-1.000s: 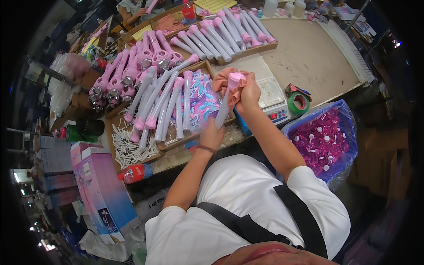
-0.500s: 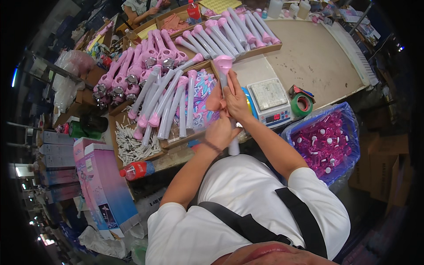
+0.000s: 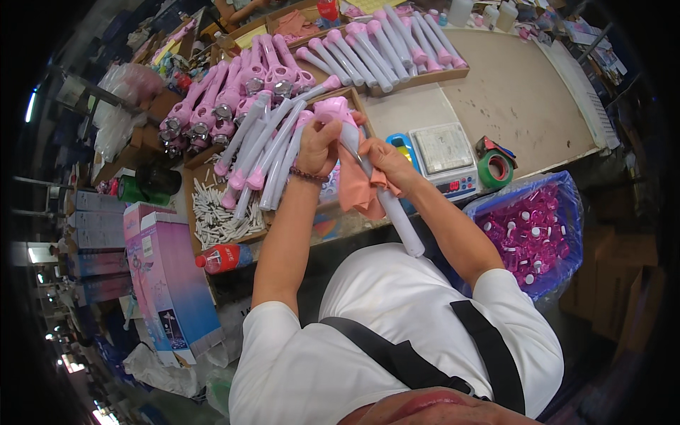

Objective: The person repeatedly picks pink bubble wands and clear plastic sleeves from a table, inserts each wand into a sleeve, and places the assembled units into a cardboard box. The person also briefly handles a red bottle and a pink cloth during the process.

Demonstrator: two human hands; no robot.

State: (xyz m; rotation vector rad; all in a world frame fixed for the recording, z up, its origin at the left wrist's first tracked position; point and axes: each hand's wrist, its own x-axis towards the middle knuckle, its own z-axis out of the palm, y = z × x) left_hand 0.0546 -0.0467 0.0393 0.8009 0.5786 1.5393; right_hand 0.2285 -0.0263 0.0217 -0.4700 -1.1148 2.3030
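A translucent white plastic tube with a pink head [image 3: 402, 225] slants between my hands, its bare lower end near my shirt. My left hand [image 3: 318, 147], with a beaded bracelet at the wrist, is closed with thumb and fingers at the pink end. Around the middle of the tube, my right hand [image 3: 389, 164] grips it together with an orange cloth [image 3: 360, 197] that hangs down loosely. Just beyond and left of my hands, several similar pink-ended tubes [image 3: 248, 152] lie across an open cardboard box [image 3: 273, 225]. My left hand partly hides them.
Pink handle parts [image 3: 205, 110] are heaped at the far left, and more tubes fill a tray [image 3: 418, 81] behind. To my right are a digital scale [image 3: 443, 152], green tape [image 3: 494, 168] and a blue-lined bin [image 3: 570, 248] of pink bottles. A red-labelled bottle [image 3: 225, 258] lies at the table edge.
My left hand has moved up from the tube's lower part to its pink end. My right hand has shifted down and right with the cloth, and the tube is now more tilted.
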